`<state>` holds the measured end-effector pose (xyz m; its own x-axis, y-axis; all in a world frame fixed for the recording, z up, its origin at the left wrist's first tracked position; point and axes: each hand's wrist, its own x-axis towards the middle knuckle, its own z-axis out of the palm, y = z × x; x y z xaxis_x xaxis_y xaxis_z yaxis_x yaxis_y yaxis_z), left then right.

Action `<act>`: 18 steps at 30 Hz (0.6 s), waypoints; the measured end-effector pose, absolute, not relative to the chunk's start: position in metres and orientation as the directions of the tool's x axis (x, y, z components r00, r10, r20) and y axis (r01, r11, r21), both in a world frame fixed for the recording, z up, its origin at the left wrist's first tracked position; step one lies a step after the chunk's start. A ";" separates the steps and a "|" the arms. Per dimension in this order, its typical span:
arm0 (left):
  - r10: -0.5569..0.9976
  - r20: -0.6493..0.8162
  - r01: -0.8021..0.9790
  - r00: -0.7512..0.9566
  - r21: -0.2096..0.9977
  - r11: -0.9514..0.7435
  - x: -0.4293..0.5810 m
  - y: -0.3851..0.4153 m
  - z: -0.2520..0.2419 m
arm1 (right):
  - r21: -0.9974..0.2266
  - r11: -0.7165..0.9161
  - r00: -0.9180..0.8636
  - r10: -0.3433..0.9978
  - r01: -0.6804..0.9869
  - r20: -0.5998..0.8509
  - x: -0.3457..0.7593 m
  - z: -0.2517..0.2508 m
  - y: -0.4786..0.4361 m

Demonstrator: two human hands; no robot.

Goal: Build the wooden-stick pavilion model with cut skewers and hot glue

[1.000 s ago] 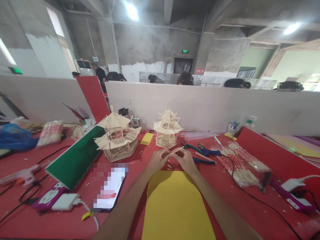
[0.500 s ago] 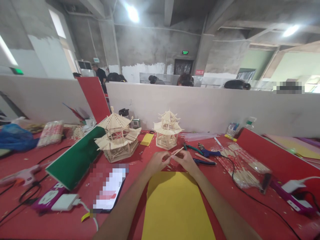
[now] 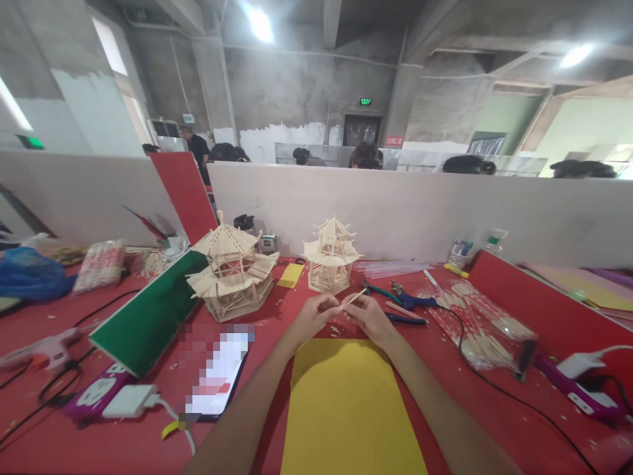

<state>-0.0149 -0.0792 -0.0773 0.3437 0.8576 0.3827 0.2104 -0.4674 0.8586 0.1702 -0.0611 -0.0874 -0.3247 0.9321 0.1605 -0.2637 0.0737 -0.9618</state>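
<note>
A thin wooden stick (image 3: 355,297) slants up to the right between my fingertips. My right hand (image 3: 370,319) pinches it, fingers closed. At the stick's lower end, my left hand (image 3: 312,318) is closed with thumb and fingertips together on it. Just beyond my hands stands a small two-tiered pagoda model (image 3: 332,257) built of wooden sticks. A larger stick pagoda (image 3: 232,274) stands to its left. Under my wrists lies a yellow sheet (image 3: 349,406).
Right of my hands lie pliers (image 3: 383,292), a blue-handled tool (image 3: 415,301) with a cord and bagged sticks (image 3: 477,330). To the left are a phone (image 3: 222,373), a green panel (image 3: 153,316) and a pink glue gun (image 3: 47,346). A white partition (image 3: 405,211) closes the back.
The stick now points up a little more steeply, and more of its upper end shows past my right fingers. My hands have otherwise barely shifted.
</note>
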 end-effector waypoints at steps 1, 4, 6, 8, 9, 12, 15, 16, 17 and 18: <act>0.859 0.384 0.200 0.338 0.863 -0.464 -0.015 -0.079 -0.077 | -0.961 0.082 -0.333 0.928 -0.263 0.170 0.170 -0.088 -0.061; 0.862 0.381 0.183 0.335 0.871 -0.456 -0.015 -0.078 -0.077 | -0.966 0.128 -0.356 0.912 -0.226 0.204 0.171 -0.088 -0.061; 0.863 0.380 0.190 0.332 0.869 -0.456 -0.015 -0.079 -0.076 | -0.969 0.166 -0.359 0.906 -0.184 0.224 0.172 -0.088 -0.059; 0.863 0.387 0.209 0.324 0.861 -0.464 -0.014 -0.080 -0.075 | -0.968 0.201 -0.343 0.907 -0.152 0.242 0.173 -0.088 -0.058; 0.863 0.393 0.223 0.319 0.853 -0.471 -0.014 -0.081 -0.075 | -0.967 0.214 -0.332 0.910 -0.141 0.250 0.173 -0.089 -0.057; 0.859 0.410 0.278 0.307 0.824 -0.493 -0.014 -0.081 -0.074 | -0.964 0.223 -0.301 0.918 -0.142 0.257 0.171 -0.092 -0.056; 0.854 0.412 0.339 0.316 0.792 -0.508 -0.015 -0.081 -0.075 | -0.968 0.193 -0.283 0.930 -0.162 0.233 0.170 -0.095 -0.054; 0.852 0.415 0.355 0.319 0.781 -0.514 -0.015 -0.080 -0.075 | -0.970 0.180 -0.283 0.933 -0.164 0.220 0.170 -0.097 -0.054; 0.849 0.419 0.367 0.321 0.772 -0.519 -0.015 -0.080 -0.076 | -0.973 0.166 -0.284 0.936 -0.163 0.208 0.170 -0.097 -0.054; 0.848 0.423 0.375 0.321 0.765 -0.523 -0.015 -0.080 -0.076 | -0.975 0.152 -0.290 0.937 -0.164 0.195 0.171 -0.098 -0.054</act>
